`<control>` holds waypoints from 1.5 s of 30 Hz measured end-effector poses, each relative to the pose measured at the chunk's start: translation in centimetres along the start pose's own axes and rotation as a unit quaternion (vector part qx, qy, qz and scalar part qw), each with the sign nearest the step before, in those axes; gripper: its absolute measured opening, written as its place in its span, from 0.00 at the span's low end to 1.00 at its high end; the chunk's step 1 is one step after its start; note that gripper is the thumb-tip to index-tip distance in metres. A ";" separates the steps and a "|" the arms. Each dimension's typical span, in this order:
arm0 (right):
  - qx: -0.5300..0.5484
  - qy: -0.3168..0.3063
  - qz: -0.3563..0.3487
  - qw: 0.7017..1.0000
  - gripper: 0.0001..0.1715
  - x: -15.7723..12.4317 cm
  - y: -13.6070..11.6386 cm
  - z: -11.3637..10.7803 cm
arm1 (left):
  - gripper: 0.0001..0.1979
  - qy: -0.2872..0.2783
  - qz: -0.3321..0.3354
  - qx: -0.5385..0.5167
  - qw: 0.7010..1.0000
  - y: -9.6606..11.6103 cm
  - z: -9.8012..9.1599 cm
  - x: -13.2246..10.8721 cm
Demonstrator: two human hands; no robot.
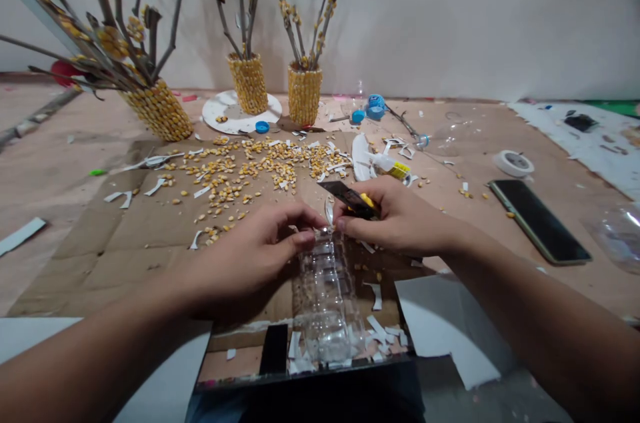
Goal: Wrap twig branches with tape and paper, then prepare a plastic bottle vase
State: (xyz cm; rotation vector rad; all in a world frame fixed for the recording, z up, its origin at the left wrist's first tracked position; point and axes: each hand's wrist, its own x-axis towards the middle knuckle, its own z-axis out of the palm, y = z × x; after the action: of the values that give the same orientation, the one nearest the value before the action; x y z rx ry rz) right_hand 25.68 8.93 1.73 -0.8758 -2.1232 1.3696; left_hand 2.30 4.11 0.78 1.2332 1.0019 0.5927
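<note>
A clear ribbed plastic bottle point(330, 296) lies on its side on the cardboard, its near end close to the table's front edge. My left hand point(273, 236) is closed on the far end of the bottle, fingers and thumb at its cut-looking rim. My right hand point(390, 213) grips a yellow and black cutter knife point(350, 199), whose dark end points up and left. Its thumb and fingertips are also close to the bottle's rim, by a small curl of clear plastic point(329, 209). Whether they touch the bottle I cannot tell.
Loose corn kernels point(285, 163) and white scraps cover the cardboard point(150, 229). Behind stand corn-covered vases point(305, 93) with twigs, one on a white plate point(213, 109). To the right are a glue bottle point(393, 166), tape roll point(514, 163) and phone point(540, 219).
</note>
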 end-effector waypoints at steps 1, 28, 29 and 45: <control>0.000 -0.002 0.002 1.000 0.06 0.0 0.0 0.0 | 0.09 -0.001 0.008 0.008 1.000 0.0 -0.1 0.0; 0.126 0.040 0.101 0.986 0.17 0.2 0.5 1.0 | 0.08 0.023 0.047 0.135 0.989 0.2 -0.4 0.3; 0.136 0.040 0.104 0.984 0.18 0.2 0.6 1.1 | 0.08 0.021 0.047 0.135 0.989 0.2 -0.4 0.3; 0.135 0.143 0.139 0.971 0.20 0.4 0.6 0.0 | 0.10 0.043 -0.021 -0.025 0.999 0.0 -0.1 0.0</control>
State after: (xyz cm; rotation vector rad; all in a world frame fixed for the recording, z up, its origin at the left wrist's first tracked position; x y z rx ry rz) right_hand 25.51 9.42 1.14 -1.2067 -1.5995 1.5189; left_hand 2.16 4.12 0.75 1.1481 1.0771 0.6384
